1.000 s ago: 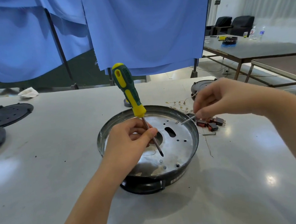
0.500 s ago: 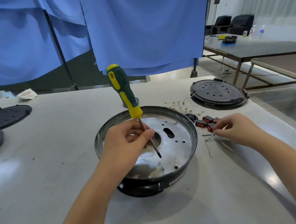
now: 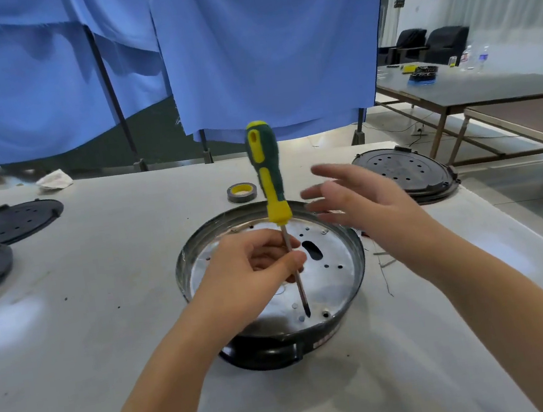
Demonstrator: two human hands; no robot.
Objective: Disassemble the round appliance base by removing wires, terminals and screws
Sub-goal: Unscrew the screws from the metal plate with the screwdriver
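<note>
Standing near the middle of the pale table (image 3: 73,335), the round appliance base (image 3: 347,265) is seen with its silver perforated plate facing up inside a dark rim. A green-and-yellow screwdriver (image 3: 269,185) is pinched by its metal shaft between thumb and fingers of the left hand (image 3: 254,270), held nearly upright with the tip down at the near part of the plate beside a small hole. The right hand (image 3: 363,207) is raised over the far right rim with fingers spread and blurred, nothing being held, while a tape roll (image 3: 242,192) and black perforated lids (image 3: 407,174) are left lying farther back.
</note>
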